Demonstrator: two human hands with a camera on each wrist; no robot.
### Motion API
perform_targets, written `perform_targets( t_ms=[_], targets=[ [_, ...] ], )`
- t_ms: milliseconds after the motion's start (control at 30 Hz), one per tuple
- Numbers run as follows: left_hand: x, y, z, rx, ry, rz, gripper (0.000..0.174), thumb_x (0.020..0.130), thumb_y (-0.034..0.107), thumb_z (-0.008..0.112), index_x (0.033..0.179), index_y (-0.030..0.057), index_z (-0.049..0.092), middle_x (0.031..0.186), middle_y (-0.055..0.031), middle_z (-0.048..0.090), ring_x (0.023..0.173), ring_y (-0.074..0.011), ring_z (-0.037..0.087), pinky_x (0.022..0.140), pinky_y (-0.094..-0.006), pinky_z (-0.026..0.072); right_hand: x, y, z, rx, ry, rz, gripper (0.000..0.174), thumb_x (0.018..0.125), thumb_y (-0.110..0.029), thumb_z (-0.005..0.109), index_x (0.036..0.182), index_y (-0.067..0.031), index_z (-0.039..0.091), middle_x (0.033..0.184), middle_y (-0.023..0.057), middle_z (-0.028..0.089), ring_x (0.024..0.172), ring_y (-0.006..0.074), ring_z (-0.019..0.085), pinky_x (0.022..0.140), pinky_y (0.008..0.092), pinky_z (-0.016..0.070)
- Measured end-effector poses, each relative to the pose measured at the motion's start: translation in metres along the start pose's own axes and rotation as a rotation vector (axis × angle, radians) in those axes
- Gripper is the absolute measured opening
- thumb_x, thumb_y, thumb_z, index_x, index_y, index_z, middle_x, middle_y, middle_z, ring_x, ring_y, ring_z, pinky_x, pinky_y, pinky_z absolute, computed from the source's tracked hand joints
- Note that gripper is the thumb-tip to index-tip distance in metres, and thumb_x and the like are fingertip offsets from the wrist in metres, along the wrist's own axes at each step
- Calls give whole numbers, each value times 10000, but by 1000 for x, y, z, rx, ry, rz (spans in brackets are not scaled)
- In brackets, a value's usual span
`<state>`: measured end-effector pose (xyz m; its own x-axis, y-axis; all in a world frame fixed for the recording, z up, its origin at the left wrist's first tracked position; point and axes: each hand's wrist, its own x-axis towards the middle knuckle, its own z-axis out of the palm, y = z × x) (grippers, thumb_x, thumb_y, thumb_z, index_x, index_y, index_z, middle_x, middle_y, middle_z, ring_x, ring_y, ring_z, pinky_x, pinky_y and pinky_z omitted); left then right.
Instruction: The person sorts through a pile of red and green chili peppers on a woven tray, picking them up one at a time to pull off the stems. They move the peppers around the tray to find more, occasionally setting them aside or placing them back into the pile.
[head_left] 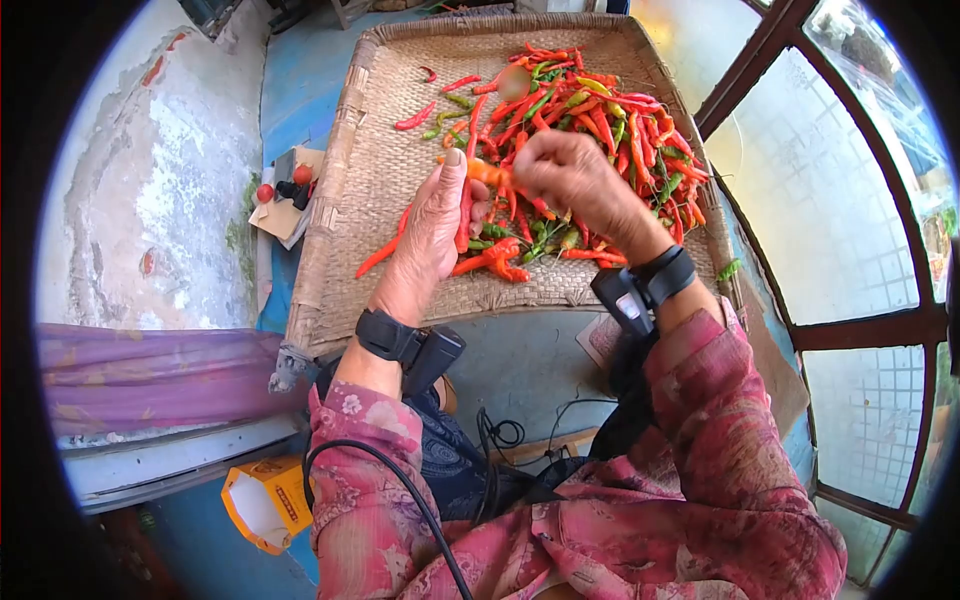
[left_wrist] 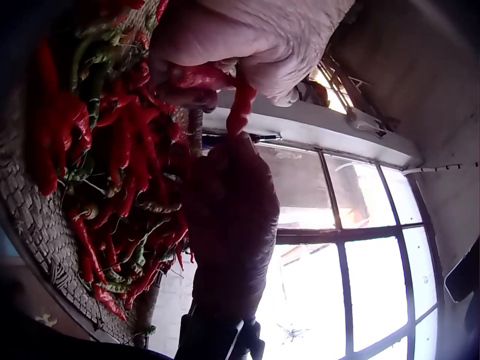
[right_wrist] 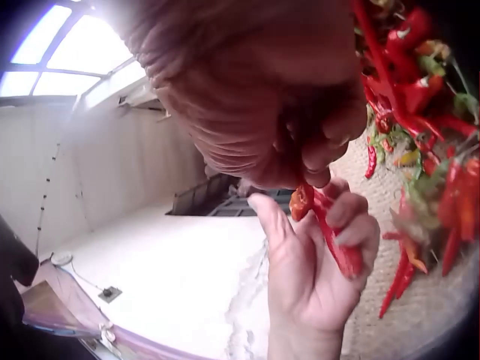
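Over a woven tray, my left hand grips red chili peppers, with the thumb upright and the fingers curled round them. One orange-red chili pepper reaches from that hand across to my right hand. The left wrist view has the right hand's fingertips pinching the end of this pepper. Behind and right of the hands lies a big heap of chili peppers, mostly red with some green ones and stems. A few loose red peppers lie below the hands.
The tray's raised rim borders the heap. At left are a peeling wall and a small stack of cardboard. Framed windows stand close on the right. A yellow box and a black cable are near the body.
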<state>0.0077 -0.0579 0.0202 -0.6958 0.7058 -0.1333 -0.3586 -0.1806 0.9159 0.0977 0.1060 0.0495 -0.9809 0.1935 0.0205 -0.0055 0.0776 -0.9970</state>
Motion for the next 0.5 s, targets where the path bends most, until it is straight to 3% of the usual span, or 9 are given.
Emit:
perform_targets(
  t_ms=[100,200,233,333,400,433,500],
  targets=[
    [4,-5,-14,10,-71,-29,383,899,415,491,1002,49,534,759,-3,511,609,-72,459,503,-215,381,6,-3,-25,125,146,-82,70,778,-137,574,760,-73,595,653,-13,555,512,34,466,440,181,382],
    [7,-7,-18,-17,-58,33,349,920,367,463,1022,41,533,806,-28,549,659,-99,507,555,-228,423,17,4,-48,493,304,-219,112,833,-168,577,875,-65,591,700,29,584,511,63,475,459,197,399],
    [5,-3,-16,-75,-28,47,336,925,343,451,1037,37,534,841,-45,568,702,-116,532,596,-237,443,22,3,-52,757,400,-215,203,872,-231,564,920,-34,568,723,48,590,545,73,492,489,199,413],
    [3,3,-11,-140,-7,61,337,933,325,427,1095,41,512,932,-76,584,816,-145,550,693,-263,460,19,6,-54,1023,425,-74,269,889,-275,541,910,-7,553,723,51,587,571,76,499,509,194,413],
    [4,5,-10,-164,-24,74,377,938,335,402,1180,53,467,1045,-103,577,957,-167,537,805,-298,454,20,16,-38,790,281,-29,273,894,-292,525,904,-22,563,711,33,581,548,88,491,497,205,406],
    [6,5,-9,-164,-26,75,377,938,335,402,1180,53,467,1045,-103,577,957,-167,537,805,-298,454,17,16,-20,671,274,-6,248,890,-290,530,903,-47,574,725,45,599,537,91,492,479,215,407],
    [9,1,-4,-109,-72,94,418,941,350,383,1238,58,417,1118,-117,547,1026,-176,504,884,-324,419,4,13,17,181,85,12,282,892,-288,532,941,-20,605,716,43,612,573,98,533,511,233,437]
  ],
)
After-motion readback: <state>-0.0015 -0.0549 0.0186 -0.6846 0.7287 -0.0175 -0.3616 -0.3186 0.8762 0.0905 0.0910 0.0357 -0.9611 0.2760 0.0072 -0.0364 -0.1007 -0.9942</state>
